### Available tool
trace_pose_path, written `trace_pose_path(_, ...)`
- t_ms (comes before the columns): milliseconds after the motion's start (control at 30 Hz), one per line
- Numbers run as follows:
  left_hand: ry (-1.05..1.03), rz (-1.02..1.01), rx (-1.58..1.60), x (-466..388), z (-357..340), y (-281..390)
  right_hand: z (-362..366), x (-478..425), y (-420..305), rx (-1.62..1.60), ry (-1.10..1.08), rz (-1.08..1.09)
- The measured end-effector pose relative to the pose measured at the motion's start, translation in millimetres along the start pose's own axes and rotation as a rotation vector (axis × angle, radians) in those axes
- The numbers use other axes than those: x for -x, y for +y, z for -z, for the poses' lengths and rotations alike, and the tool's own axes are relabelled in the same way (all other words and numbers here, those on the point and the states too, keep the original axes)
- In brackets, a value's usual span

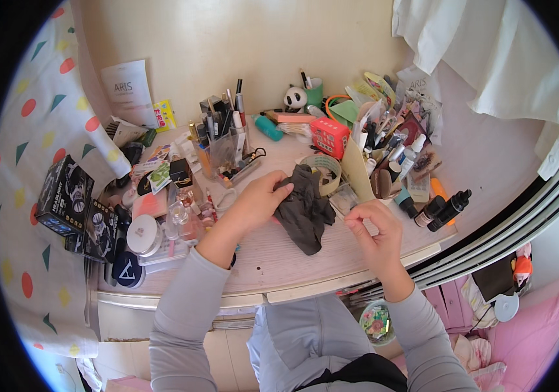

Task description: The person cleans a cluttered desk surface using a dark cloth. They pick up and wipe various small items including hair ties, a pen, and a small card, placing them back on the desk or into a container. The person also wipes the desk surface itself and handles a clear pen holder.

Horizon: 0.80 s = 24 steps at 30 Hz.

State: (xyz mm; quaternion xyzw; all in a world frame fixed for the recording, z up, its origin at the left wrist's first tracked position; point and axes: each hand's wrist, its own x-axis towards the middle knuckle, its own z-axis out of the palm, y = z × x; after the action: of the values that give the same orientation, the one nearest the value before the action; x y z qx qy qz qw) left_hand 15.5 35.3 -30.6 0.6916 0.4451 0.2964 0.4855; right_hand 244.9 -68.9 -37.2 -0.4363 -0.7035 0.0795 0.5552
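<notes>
My left hand [262, 198] pinches a crumpled dark grey cloth [304, 210] between thumb and fingers, and the cloth hangs over the pale wooden desktop [279, 267]. To its right, my right hand [375, 228] is held with thumb and forefinger together; whether something small is between them, I cannot tell. Behind the cloth stands a roll of tape [329, 172] with small things inside its ring. A small clear plastic box [344, 198] lies between the tape roll and my right hand. Left of my left forearm sit a round white jar [144, 235] and clear perfume bottles [178, 213].
Headlight boxes [66, 198] stand at the left edge by a patterned curtain [25, 147]. A clear organizer [225, 152] holds cosmetics. At the right are a crowded brush holder [362, 166] and dark bottles [448, 209]. A basket [376, 322] sits below the desk's front edge.
</notes>
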Motion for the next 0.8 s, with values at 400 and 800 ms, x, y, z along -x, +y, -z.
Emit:
trace_pose_path(400, -0.035, 0.034, 0.016, -4, 1, -3, -40, -1, 11, 0.283, -0.072, 0.386)
trace_pose_path(800, 0.042, 0.083, 0.055, -3, -3, -2, -47, 8, 5, 0.201, -0.247, 0.348)
